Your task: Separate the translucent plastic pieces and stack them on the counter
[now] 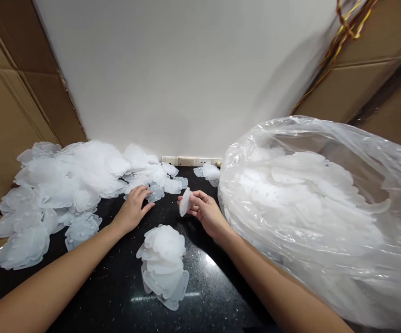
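My right hand (205, 210) pinches a small stack of translucent white plastic pieces (185, 202), held upright on edge above the black countertop (117, 286). My left hand (133, 208) lies palm down, fingers spread, its fingertips resting on a loose plastic piece (156, 193) at the edge of the big pile (64, 185). A neat stack of the same scalloped pieces (165, 263) lies on the counter in front of me, between my forearms.
A large clear plastic bag (325, 208) full of the same pieces fills the right side. Cardboard boxes (9, 115) stand at left and upper right. A white wall (186, 78) with a power strip (191, 161) closes the back.
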{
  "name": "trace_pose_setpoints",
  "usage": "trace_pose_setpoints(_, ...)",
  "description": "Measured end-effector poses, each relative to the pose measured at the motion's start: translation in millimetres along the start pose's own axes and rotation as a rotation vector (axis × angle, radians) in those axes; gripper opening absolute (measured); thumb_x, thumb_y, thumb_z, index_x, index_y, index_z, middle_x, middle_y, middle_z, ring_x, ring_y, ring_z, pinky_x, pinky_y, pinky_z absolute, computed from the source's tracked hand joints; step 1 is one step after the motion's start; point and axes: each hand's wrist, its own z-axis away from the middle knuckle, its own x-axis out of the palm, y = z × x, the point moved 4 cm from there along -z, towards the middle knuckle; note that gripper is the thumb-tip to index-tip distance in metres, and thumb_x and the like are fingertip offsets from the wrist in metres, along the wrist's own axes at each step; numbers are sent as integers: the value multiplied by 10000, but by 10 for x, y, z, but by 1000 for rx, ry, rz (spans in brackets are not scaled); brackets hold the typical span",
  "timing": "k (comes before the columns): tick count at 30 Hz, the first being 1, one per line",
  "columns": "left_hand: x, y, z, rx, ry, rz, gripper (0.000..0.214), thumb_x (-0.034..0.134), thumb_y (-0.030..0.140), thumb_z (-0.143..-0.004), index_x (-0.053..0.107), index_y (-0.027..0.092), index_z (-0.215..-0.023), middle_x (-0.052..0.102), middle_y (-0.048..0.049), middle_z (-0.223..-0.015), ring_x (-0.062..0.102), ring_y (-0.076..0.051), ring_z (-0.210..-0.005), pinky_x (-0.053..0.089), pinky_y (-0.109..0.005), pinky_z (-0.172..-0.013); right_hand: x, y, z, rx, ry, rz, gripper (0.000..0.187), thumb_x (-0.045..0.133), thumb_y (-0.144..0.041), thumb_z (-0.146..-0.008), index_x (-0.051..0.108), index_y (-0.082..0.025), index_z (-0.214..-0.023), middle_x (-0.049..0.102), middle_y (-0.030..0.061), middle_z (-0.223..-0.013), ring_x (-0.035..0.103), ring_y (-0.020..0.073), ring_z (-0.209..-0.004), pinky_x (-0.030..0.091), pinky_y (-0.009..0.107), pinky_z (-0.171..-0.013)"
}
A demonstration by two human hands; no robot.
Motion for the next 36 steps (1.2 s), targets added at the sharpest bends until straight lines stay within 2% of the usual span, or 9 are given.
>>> trace_pose_setpoints(3, 144, -54, -94, 105, -39, -181, 331, 563, 356, -890, 673, 173, -1143, 621, -146, -1339, 486, -324, -1322, 368, -509, -1107, -28, -16, -22, 108, 23, -163, 225, 787, -290, -729, 664, -181, -882, 723, 7, -794, 672, 137, -676, 555, 295, -728)
trace_pose_setpoints(6, 186, -38, -144, 172, -42, -274, 285, 505, 329, -923, 695, 180, -1074, 710, -136, -1189, 601, -308, -1171, 437, -479, -1028, -10, -48, -16, 187, 8, -228, 130, 709, -231, -819, 688, -166, -929, 743, 38, -830, 706, 148, -715, 564, 286, -738)
trace_pose_setpoints(12, -7, 118, -104, 185, 11, -321, 296, 455, 343, -916, 702, 196, -845, 756, -129, -944, 646, -302, -916, 493, -425, -835, 19, -86, -1, 270, -48, -295, 254, 486, -303, -995, 683, -153, -939, 757, 83, -863, 733, 167, -774, 573, 303, -775)
trace_pose_setpoints(17, -180, 65, -72, -154, 67, 67, 319, 509, 494, -875, 656, 212, -903, 712, -40, -706, 625, -195, -584, 504, -324, -660, 2, -95, -4, 275, -65, -286, 306, 435, -352, -1023, 667, -162, -959, 754, 78, -881, 731, 162, -759, 563, 301, -758)
trace_pose_setpoints(22, -149, -41, -102, -374, 85, 591, 480, 666, 654, -691, 633, 179, -745, 699, -72, -828, 646, -197, -737, 520, -295, -659, 1, -101, -3, 278, -57, -261, 344, 403, -379, -1034, 667, -164, -983, 753, 69, -879, 719, 149, -714, 558, 296, -746)
trace_pose_setpoints(25, -123, -27, -93, -428, 115, 708, 451, 820, 524, -555, 639, 178, -781, 671, -45, -873, 619, -160, -732, 515, -272, -666, 0, -100, 1, 291, -44, -251, 356, 392, -384, -1037, 667, -164, -980, 754, 68, -881, 715, 146, -705, 558, 287, -731)
trace_pose_setpoints(28, -102, 34, -53, -456, 143, 811, 591, 889, 339, -469, 646, 206, -991, 654, -53, -1092, 658, -154, -807, 546, -291, -746, -3, -102, 6, 288, -48, -243, 354, 405, -395, -1032, 668, -168, -968, 753, 69, -882, 709, 141, -698, 552, 276, -721)
trace_pose_setpoints(31, -48, 111, -6, -520, 85, 941, 650, 881, 269, -535, 618, 217, -1127, 675, -98, -1177, 688, -193, -944, 566, -301, -807, -17, -94, 8, 279, -43, -223, 372, 392, -392, -1036, 679, -167, -962, 751, 68, -868, 706, 141, -706, 547, 278, -722)
trace_pose_setpoints(36, -11, 239, 59, -640, 27, 1095, 569, 826, 132, -630, 618, 206, -1155, 749, -73, -1035, 712, -158, -926, 566, -212, -771, -38, -70, 12, 266, -45, -195, 364, 434, -423, -1016, 692, -172, -958, 746, 62, -866, 699, 148, -702, 549, 317, -781)
